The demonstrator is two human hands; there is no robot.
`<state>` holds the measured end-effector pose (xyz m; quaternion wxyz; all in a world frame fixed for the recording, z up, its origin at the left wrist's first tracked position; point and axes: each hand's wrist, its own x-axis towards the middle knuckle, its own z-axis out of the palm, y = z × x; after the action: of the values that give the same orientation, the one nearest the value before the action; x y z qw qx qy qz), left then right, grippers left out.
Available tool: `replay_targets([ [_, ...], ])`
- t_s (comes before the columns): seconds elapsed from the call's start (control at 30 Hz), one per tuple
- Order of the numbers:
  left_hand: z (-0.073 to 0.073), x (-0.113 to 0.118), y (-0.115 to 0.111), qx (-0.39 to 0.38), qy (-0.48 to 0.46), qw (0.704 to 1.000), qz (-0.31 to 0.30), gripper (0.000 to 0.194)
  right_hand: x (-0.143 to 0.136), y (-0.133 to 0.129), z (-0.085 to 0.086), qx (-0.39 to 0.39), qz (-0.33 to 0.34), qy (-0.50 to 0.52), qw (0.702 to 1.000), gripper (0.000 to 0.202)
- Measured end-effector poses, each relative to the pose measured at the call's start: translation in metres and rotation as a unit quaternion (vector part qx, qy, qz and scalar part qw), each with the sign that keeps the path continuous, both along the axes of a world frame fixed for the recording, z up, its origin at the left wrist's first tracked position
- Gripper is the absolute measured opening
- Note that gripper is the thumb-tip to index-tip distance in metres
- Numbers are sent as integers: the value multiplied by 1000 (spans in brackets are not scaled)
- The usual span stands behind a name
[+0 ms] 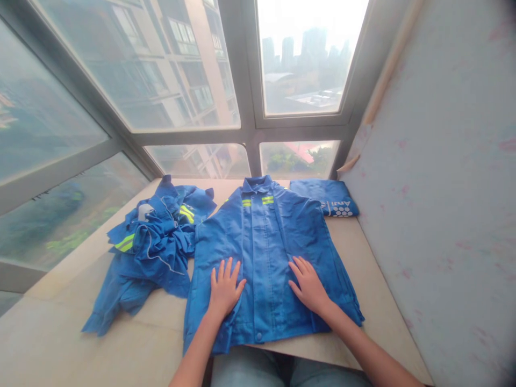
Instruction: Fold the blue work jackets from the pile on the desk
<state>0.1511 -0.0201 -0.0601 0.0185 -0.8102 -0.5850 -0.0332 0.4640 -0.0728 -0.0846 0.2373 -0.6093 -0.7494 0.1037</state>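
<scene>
A blue work jacket (pixel 264 258) with yellow-green reflective strips on the chest lies spread front side up, its collar towards the window. On its lower left part my left hand (pixel 226 287) rests flat with the fingers spread. My right hand (pixel 307 282) lies on the right half of the jacket, fingers stretched out and holding nothing. Left of the jacket is a crumpled pile of blue workwear (pixel 157 242) with similar bright strips. At the back right sits a folded blue garment (pixel 322 196) with white lettering.
The pale sill (pixel 133 344) carries all the clothes. Window panes in grey frames (pixel 252 107) stand behind and to the left. A wall with faint floral wallpaper (pixel 443 188) borders the right side. My legs (pixel 245 368) are at the front edge.
</scene>
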Motion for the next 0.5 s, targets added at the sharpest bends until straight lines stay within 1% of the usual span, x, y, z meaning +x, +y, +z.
replay_targets([
  [0.07, 4, 3, -8, -10, -24, 1000, -12, 48, 20, -12, -2, 0, -11, 40, 999, 48],
  [0.1, 7, 7, -13, -14, -46, 999, -22, 46, 33, -19, -3, 6, -36, 53, 998, 47],
  [0.2, 14, 29, -37, -28, -145, 987, -56, 41, 74, -41, -11, 30, -167, 74, 983, 47],
  [0.27, 18, 55, -58, -62, -225, 969, -76, 40, 97, -56, -19, 10, -246, 108, 963, 54],
  [0.33, 19, 89, -78, -124, -302, 940, -100, 40, 109, -70, -29, -45, -292, 165, 941, 62],
  [0.37, 19, 107, -87, -159, -335, 922, -114, 41, 111, -76, -33, -76, -301, 198, 930, 65],
  [0.43, 19, 144, -102, -223, -387, 885, -130, 44, 108, -84, -38, -128, -298, 262, 909, 68],
  [0.5, 22, 177, -111, -276, -407, 860, -133, 51, 100, -87, -37, -155, -288, 308, 893, 67],
])
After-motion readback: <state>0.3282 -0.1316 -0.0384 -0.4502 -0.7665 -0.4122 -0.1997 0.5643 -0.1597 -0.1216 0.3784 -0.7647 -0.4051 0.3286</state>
